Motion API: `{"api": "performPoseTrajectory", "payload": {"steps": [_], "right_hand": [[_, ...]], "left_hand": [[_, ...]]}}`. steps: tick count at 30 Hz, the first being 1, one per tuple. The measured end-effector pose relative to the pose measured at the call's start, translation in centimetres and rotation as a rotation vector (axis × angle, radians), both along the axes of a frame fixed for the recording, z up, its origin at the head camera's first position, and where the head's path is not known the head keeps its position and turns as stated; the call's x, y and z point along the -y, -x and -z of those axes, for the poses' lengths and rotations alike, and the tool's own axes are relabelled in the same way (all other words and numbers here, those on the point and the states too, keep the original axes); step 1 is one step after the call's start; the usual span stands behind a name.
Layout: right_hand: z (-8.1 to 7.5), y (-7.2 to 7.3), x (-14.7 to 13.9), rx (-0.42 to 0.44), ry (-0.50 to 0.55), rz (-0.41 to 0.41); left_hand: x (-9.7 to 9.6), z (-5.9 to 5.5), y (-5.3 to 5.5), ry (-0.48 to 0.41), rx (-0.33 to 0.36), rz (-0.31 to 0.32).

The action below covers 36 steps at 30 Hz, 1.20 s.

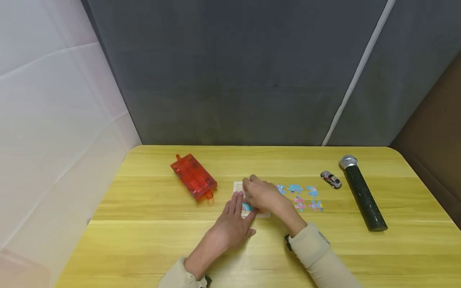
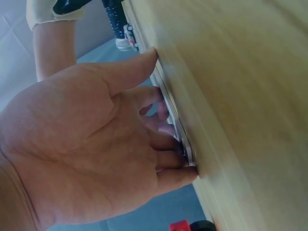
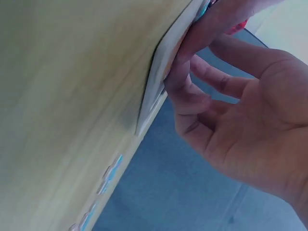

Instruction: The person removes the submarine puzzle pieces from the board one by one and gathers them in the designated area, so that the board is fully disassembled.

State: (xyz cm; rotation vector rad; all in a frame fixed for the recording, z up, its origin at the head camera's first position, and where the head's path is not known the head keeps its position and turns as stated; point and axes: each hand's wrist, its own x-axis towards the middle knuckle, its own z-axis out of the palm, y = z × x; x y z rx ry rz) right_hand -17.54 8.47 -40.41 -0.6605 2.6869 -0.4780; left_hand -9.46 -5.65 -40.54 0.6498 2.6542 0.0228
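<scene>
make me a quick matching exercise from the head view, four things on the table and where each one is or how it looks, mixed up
1. puzzle board
2. loose puzzle pieces
3. plastic case
4. microphone

A. black handle, silver head
B. translucent red
C. clustered right of the board
D. partly covered by left hand and right hand

Pairs: 1-D, 2-C, 3-B, 4-A

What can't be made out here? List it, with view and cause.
Head: most of the puzzle board, behind the left hand and right hand.
Head, right wrist: whether the right hand holds a piece; its fingers block it.
Left wrist: base of the microphone, cut off by top edge.
Right wrist: prints on loose pieces, too edge-on.
</scene>
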Motion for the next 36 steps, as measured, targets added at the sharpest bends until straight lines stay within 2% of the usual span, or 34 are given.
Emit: {"api": "performPoseTrajectory", "payload": {"steps": [7, 14, 18, 23, 27, 31, 36], "right_hand": [[0.2, -0.4, 0.6, -0.036, -0.003, 0.033], [0.4, -0.4, 0.5, -0.041, 0.007, 0.039], [0.4, -0.3, 0.4, -0.052, 0.039, 0.015], [0.6, -0.2, 0.4, -0.066, 0.120, -0.029], [0.8, -0.1, 0.4, -0.088, 0.145, -0.049], [0.9, -0.1, 0.4, -0.105, 0.142, -0.046], [0.8, 0.0, 0.5, -0.074, 0.156, -0.020]], "left_hand": [[-0.2, -0.2, 0.0, -0.018, -0.007, -0.035], [-1.4, 0.1, -0.5, 0.166, -0.119, -0.058], [-1.5, 0.2, -0.6, 0.215, -0.141, -0.042], [-1.5, 0.2, -0.7, 0.230, -0.149, -0.029], [-1.6, 0.2, -0.7, 0.240, -0.148, -0.027], [-1.6, 0.3, -0.7, 0.249, -0.150, -0.021], [-1.4, 0.2, -0.8, 0.251, -0.162, -0.009]]}}
